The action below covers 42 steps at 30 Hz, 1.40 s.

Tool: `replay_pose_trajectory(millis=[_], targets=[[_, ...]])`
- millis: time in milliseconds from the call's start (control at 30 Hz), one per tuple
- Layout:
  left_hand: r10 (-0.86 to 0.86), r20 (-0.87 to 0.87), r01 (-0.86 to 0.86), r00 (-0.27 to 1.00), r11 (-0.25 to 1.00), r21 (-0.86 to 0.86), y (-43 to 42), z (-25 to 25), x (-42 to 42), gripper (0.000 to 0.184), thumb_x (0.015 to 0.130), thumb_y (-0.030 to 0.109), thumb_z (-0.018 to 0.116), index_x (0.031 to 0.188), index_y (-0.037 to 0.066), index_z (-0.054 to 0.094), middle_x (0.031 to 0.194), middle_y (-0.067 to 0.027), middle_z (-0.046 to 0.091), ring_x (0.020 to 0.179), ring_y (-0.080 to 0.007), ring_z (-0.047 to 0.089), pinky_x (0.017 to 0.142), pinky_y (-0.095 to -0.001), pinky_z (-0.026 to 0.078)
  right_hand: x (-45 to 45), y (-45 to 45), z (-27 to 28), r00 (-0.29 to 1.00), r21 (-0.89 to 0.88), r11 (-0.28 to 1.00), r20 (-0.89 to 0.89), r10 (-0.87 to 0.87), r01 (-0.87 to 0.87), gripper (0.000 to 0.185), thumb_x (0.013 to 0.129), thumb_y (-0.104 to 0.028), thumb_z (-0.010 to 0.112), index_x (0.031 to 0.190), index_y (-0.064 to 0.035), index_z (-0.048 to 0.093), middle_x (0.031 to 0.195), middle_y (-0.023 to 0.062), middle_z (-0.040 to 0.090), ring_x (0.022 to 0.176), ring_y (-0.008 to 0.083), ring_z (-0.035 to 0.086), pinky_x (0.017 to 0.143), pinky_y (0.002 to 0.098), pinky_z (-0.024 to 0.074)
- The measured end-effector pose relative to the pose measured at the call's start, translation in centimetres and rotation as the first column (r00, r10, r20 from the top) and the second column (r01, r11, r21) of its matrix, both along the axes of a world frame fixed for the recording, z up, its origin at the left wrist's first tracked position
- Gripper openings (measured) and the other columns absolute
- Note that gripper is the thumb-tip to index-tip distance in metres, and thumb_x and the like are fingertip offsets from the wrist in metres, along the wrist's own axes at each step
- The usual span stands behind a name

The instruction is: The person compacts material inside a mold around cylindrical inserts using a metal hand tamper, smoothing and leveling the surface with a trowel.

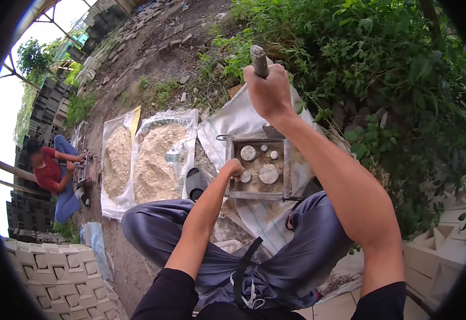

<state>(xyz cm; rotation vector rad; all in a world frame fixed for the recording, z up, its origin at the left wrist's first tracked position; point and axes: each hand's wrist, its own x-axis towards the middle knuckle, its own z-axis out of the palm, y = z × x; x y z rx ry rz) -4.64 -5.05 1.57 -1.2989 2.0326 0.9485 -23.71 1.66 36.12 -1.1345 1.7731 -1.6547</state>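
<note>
My right hand point(269, 92) is raised above the far side of a square box mould point(259, 196), closed round a thick, worn handle point(259, 60). The handle's end points up toward me; the tool's lower part is mostly behind my fist. My left hand point(235, 168) is closed at the mould's left wall, beside a small round disc point(245, 176); what its fingers hold is hidden. Pale powder lies inside the mould around several round pieces, including a large one point(269, 174) and another point(248, 153). The mould sits on a white woven sack point(219, 128) between my legs.
Two sacks of pale powder point(161, 160) point(118, 160) lie to the left. Farther left, a person in a red shirt point(49, 169) sits working. Patterned blocks point(57, 272) are stacked at lower left, more blocks point(436, 256) at lower right. Green plants point(382, 58) grow at upper right.
</note>
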Motion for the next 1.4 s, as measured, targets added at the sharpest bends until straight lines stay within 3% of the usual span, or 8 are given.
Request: replay_pose_trajectory(millis=[100,200,367,467,667,833,1167,1400], targets=[[-0.05,0.118,0.041,0.992,0.996,0.081,-1.1,-2.6,1.0,0.03,0.078,0.022,0.06,0.059,0.001,0.067,0.063,-0.0115,0.067,0.057,-0.0236,0.064,0.055,-0.0356,0.051,-0.1,0.0,-0.2,1.0,0.004,1.0,0.023,0.01,-0.01,0.035,0.077,-0.022,0.055,0.055,0.006,0.059,0.048,0.0177,0.055,0.048,0.0277,0.059,0.055,0.0393,0.0464],[-0.35,-0.099,0.352,0.932,0.936,0.005,-2.1,-4.8,2.1,0.029,0.08,0.018,0.058,0.058,0.001,0.066,0.061,-0.0102,0.067,0.053,-0.0217,0.064,0.051,-0.0355,0.05,-0.3,-0.2,-0.6,1.0,0.008,1.0,0.012,0.016,-0.016,0.035,0.077,-0.022,0.056,0.056,0.0057,0.059,0.048,0.0179,0.056,0.048,0.0278,0.06,0.055,0.0394,0.0467],[0.172,0.115,-0.177,0.978,0.984,0.032,0.5,1.5,-0.8,0.019,0.075,0.016,0.063,0.077,-0.001,0.07,0.073,-0.0151,0.069,0.076,-0.0292,0.069,0.065,-0.0395,0.054,-0.2,0.1,-0.6,1.0,0.016,0.999,-0.006,0.028,-0.028,0.035,0.076,-0.022,0.056,0.055,0.0056,0.059,0.049,0.0185,0.056,0.049,0.0292,0.06,0.055,0.0401,0.0466],[0.089,-0.007,-0.087,0.996,0.951,-0.297,1.9,1.8,-1.0,0.023,0.073,0.018,0.064,0.084,0.0,0.07,0.089,-0.0202,0.068,0.09,-0.0328,0.066,0.075,-0.0414,0.053,-0.1,-0.1,-0.8,0.999,0.013,1.0,-0.037,-0.005,0.005,0.035,0.076,-0.022,0.057,0.055,0.0056,0.059,0.049,0.0184,0.056,0.049,0.0304,0.06,0.055,0.0409,0.046],[0.19,-0.074,-0.204,0.979,0.924,-0.322,1.6,0.5,-0.5,0.029,0.071,0.021,0.067,0.091,-0.001,0.068,0.098,-0.0232,0.066,0.094,-0.0387,0.063,0.079,-0.0437,0.052,0.2,-0.8,-1.3,1.0,0.008,1.0,0.0,0.022,-0.022,0.033,0.076,-0.021,0.056,0.056,0.006,0.058,0.047,0.0175,0.053,0.045,0.0272,0.056,0.054,0.04,0.0447],[-0.111,-0.205,0.019,0.972,0.914,-0.405,0.1,-2.8,0.7,0.038,0.079,0.035,0.067,0.082,-0.003,0.068,0.09,-0.0265,0.065,0.088,-0.0408,0.062,0.074,-0.0456,0.05,0.9,-1.4,-1.6,0.999,0.017,0.999,-0.023,0.031,-0.031,0.035,0.076,-0.021,0.055,0.055,0.0064,0.056,0.046,0.0169,0.051,0.044,0.0253,0.054,0.053,0.04,0.0431],[-0.142,-0.137,0.086,0.98,0.932,-0.351,-0.8,-0.2,-0.2,0.046,0.088,0.039,0.054,0.079,-0.004,0.067,0.088,-0.0264,0.064,0.087,-0.0418,0.061,0.077,-0.047,0.047,0.8,-2.2,-3.2,0.999,0.004,1.0,-0.023,0.024,-0.024,0.037,0.076,-0.023,0.054,0.054,0.0075,0.054,0.044,0.0157,0.049,0.043,0.0216,0.051,0.05,0.0391,0.0412],[0.095,-0.402,-0.25,0.911,0.903,-0.351,0.3,2.4,-0.1,0.035,0.088,0.037,0.054,0.091,0.003,0.063,0.093,-0.0237,0.064,0.093,-0.04,0.06,0.078,-0.0475,0.048,0.0,-2.4,-3.7,1.0,0.021,1.0,0.0,-0.006,0.006,0.038,0.075,-0.024,0.053,0.056,0.0093,0.052,0.044,0.0166,0.047,0.043,0.0223,0.048,0.051,0.041,0.0404]])
